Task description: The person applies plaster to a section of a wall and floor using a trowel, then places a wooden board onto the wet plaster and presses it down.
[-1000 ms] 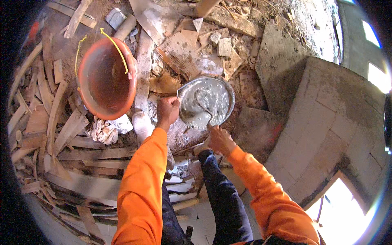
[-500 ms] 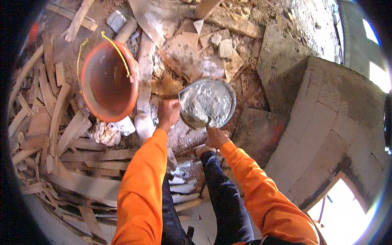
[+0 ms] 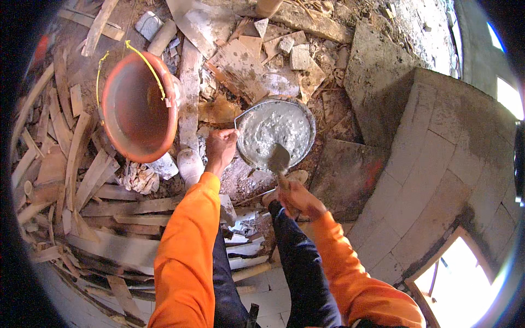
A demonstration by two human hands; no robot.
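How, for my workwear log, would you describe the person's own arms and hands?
Both arms are in long, bright orange sleeves: the left sleeve and the right sleeve look loose and creased, narrowing toward the wrists. No markings show on them. The left hand and the right hand are bare, without gloves. Any rings would be too small to tell.

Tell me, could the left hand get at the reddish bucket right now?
Probably yes: the reddish bucket is to the left, and nothing tall seems to stand between. But the left hand appears to grip the wire handle, so it would likely need freeing first.
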